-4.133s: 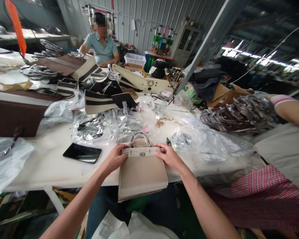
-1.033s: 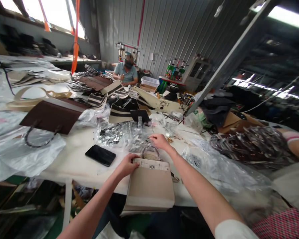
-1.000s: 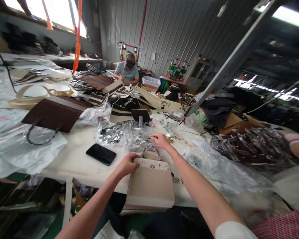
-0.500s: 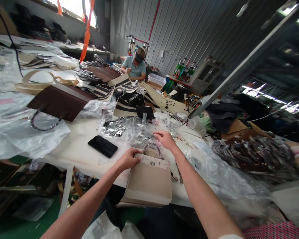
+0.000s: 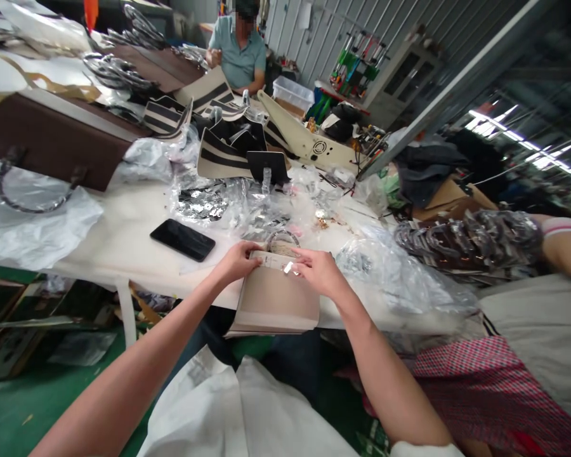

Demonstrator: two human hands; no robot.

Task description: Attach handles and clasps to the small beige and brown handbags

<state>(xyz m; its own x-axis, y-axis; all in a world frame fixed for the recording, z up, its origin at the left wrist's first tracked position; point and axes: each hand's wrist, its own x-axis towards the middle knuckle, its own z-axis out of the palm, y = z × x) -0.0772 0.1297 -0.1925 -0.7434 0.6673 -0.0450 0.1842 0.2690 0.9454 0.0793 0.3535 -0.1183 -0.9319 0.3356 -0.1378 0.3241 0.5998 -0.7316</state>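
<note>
Between left hand (image 5: 240, 261), pinching it, and right hand (image 5: 320, 271), pinching metal (image 5: 288, 268), lies a bag (image 5: 279, 298).

Wall (image 5: 324, 35): grey corrug. metal straight ahead of me, w/ a white sheet (image 5: 305, 16) on it.
Post (image 5: 450, 84): grey, slanting across my view to upper R.
Cabinet (image 5: 403, 73): lt. grey, dark panes, by the wall.
Table (image 5: 124, 219): white top in front of me, pale leg (image 5: 127, 311) below L.
Floor (image 5: 71, 406): green, lower L.
Light: row of tube lamps (image 5: 528, 145) far R; bright patches (image 5: 497, 122) beside, can't tell if windows.
</note>
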